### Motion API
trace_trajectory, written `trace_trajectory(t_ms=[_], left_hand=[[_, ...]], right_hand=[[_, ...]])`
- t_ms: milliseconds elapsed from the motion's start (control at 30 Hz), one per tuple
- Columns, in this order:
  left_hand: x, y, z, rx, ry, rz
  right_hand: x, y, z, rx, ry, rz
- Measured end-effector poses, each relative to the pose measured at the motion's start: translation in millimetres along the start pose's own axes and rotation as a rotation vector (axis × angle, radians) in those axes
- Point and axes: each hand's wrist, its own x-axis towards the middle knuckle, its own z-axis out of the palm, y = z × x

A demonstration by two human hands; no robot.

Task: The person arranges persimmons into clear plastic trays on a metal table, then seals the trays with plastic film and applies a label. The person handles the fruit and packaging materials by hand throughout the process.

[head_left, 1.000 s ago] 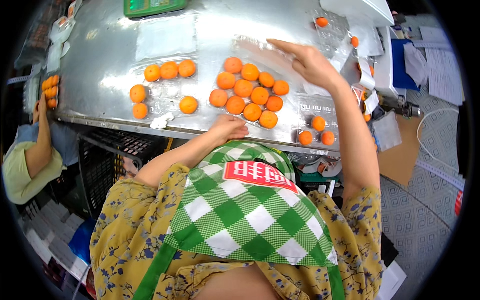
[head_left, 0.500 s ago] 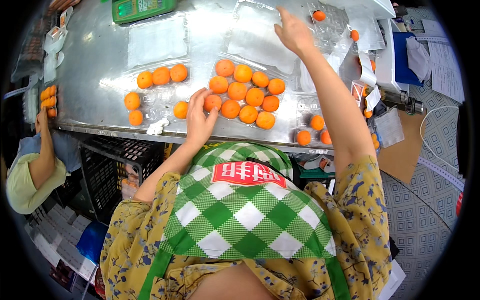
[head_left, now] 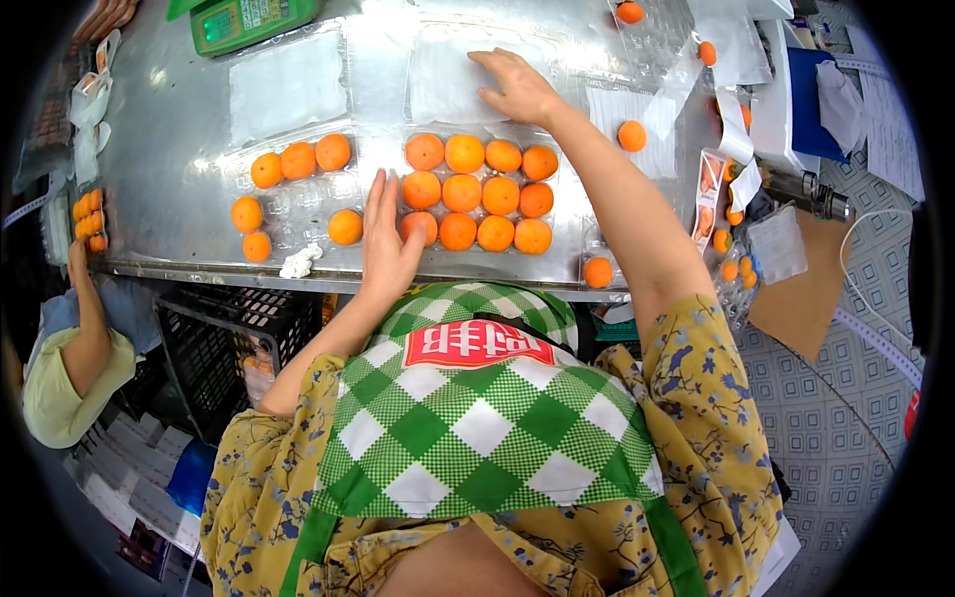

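A clear plastic clamshell tray [head_left: 479, 172] holds several tangerines [head_left: 461, 193] in rows near the table's front edge. My left hand [head_left: 391, 247] rests against its left side, fingers straight and thumb apart by the nearest-left fruit. Over the raised lid [head_left: 438, 85], with its white lining, my right hand [head_left: 515, 88] reaches with fingers stretched out and nothing held. To the left lies a second clear tray [head_left: 298, 199], partly filled with tangerines; its lid [head_left: 284, 90] lies open behind it. One tangerine [head_left: 597, 272] sits in another tray, partly hidden by my right forearm.
A green scale [head_left: 254, 22] stands at the back left. Loose tangerines and a roll of fruit labels [head_left: 708, 197] lie on the right. A crumpled white scrap [head_left: 301, 262] is at the front edge. Far left, another person's arm [head_left: 82, 289] reaches a fruit tray. A black crate [head_left: 214, 348] stands below.
My right hand has moved left and nearer over the lid. The full tray has turned straighter to the table's edge. The fingers of my left hand have straightened along its side.
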Motion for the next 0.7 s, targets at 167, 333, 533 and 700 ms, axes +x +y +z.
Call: trace_trajectory(t_ms=[167, 333, 533, 700], left_hand=[[80.9, 16.8, 8.4, 0.178, -0.114, 0.243], [139.7, -10.4, 22.9, 0.459, -0.344, 0.171], [149.1, -23.6, 31.5, 0.410, -0.370, 0.201], [154.5, -19.8, 29.5, 0.385, -0.434, 0.134]], right_hand=[[-3.0, 1.7, -6.4, 0.087, -0.011, 0.004], [-36.9, -24.8, -20.7, 0.052, 0.043, -0.132], [-93.0, -53.2, -28.5, -0.003, -0.107, -0.158], [-93.8, -50.9, -17.3, -0.072, -0.053, -0.092]])
